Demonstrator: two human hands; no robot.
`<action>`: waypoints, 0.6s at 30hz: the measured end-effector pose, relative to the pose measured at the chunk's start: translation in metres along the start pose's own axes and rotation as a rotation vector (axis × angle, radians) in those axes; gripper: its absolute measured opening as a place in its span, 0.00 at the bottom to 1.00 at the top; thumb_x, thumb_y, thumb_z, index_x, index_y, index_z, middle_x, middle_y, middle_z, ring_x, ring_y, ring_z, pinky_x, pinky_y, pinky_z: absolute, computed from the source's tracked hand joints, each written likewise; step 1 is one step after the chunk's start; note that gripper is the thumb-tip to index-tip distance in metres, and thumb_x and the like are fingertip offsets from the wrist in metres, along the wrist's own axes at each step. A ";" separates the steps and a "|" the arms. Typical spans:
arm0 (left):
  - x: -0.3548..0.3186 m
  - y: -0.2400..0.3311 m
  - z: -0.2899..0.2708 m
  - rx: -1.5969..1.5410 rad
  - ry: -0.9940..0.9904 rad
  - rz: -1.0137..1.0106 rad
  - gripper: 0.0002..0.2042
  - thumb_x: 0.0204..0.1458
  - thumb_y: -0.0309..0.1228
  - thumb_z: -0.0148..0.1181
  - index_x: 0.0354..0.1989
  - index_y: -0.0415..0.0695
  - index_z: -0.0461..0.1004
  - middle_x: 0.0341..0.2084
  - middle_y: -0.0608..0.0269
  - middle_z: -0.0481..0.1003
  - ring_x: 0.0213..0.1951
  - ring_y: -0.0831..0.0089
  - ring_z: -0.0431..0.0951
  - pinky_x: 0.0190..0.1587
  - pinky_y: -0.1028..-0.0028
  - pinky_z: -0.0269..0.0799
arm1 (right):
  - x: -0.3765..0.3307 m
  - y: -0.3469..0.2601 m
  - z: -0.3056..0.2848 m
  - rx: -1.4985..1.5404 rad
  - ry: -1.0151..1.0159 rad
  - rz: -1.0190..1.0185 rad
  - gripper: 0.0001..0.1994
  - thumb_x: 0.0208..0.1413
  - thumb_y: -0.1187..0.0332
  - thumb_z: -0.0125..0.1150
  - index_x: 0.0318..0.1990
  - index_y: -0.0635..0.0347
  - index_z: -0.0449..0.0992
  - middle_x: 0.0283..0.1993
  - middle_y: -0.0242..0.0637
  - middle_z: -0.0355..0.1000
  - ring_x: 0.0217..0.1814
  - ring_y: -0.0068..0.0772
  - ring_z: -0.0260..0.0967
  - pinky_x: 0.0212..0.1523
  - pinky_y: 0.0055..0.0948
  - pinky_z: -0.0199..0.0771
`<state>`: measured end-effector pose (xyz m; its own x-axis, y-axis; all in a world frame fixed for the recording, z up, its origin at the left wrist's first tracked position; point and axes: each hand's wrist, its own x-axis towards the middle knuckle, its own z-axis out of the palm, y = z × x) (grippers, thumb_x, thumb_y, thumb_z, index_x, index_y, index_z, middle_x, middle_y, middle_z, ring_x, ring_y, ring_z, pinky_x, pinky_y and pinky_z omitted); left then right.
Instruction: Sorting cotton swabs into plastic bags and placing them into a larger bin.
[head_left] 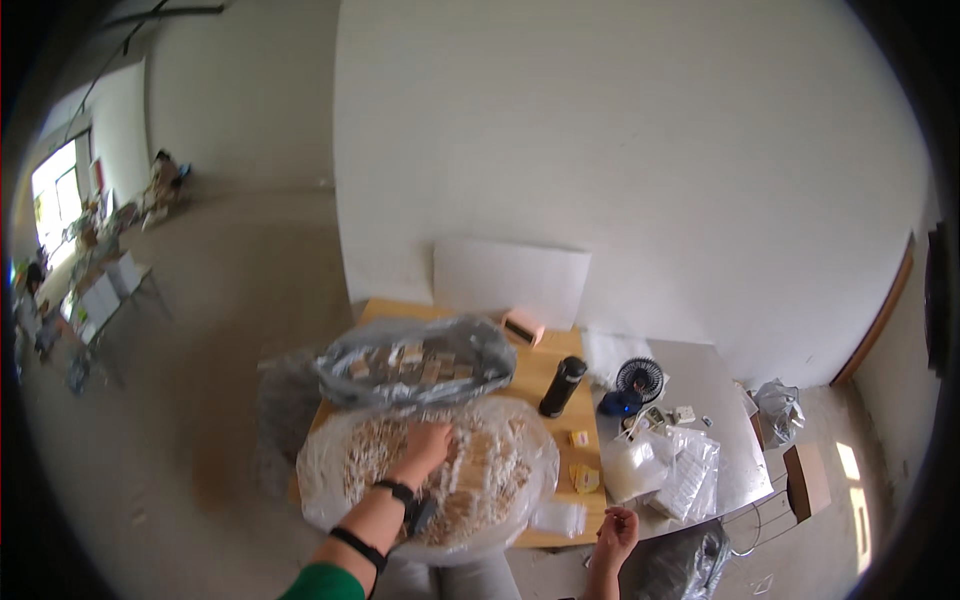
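Against a pale wall (620, 150), a wooden table (533, 372) bears a clear bag (322, 485); in it, the left hand (428, 446) rests among small pieces (490, 470) (probably light, stiff, best pinched singly), grip hidden. Right of the bag, the right hand (618, 535) curls, any hold unclear.

Wooden table (545, 355), clear bag (322, 478), perhaps yellow cards (584, 478)

The head fisheye looks down — wide and near — over the table (536, 374).

Room above clear bag (539, 458); standing bottle (563, 387) blocks way to fan (640, 379)
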<state>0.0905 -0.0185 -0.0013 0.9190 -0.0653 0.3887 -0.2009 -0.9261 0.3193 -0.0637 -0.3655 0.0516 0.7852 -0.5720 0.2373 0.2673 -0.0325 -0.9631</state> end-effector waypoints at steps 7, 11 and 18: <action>-0.027 0.020 -0.063 -0.112 0.137 -0.007 0.07 0.54 0.29 0.50 0.36 0.41 0.72 0.32 0.50 0.75 0.36 0.51 0.74 0.39 0.56 0.69 | -0.019 -0.037 0.103 -0.298 -0.367 -0.213 0.07 0.49 0.80 0.57 0.36 0.61 0.74 0.32 0.39 0.72 0.29 0.28 0.70 0.31 0.24 0.69; -0.048 0.053 -0.104 -0.418 -0.020 -0.062 0.07 0.56 0.27 0.48 0.39 0.38 0.69 0.34 0.44 0.73 0.38 0.47 0.73 0.38 0.57 0.68 | -0.033 -0.022 0.173 -0.342 -0.665 -0.251 0.12 0.51 0.69 0.60 0.44 0.60 0.72 0.41 0.45 0.71 0.36 0.43 0.73 0.39 0.37 0.72; -0.092 0.041 -0.126 -0.552 -0.165 -0.222 0.06 0.55 0.24 0.49 0.39 0.36 0.66 0.29 0.49 0.71 0.32 0.56 0.73 0.36 0.67 0.67 | -0.061 -0.002 0.204 -0.245 -0.656 -0.130 0.14 0.53 0.64 0.60 0.45 0.59 0.73 0.34 0.42 0.71 0.31 0.38 0.72 0.32 0.32 0.72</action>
<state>-0.0452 -0.0041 0.0846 0.9906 0.0096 0.1363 -0.1035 -0.5982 0.7946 0.0019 -0.1634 0.0650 0.9504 0.0580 0.3057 0.3089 -0.2943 -0.9044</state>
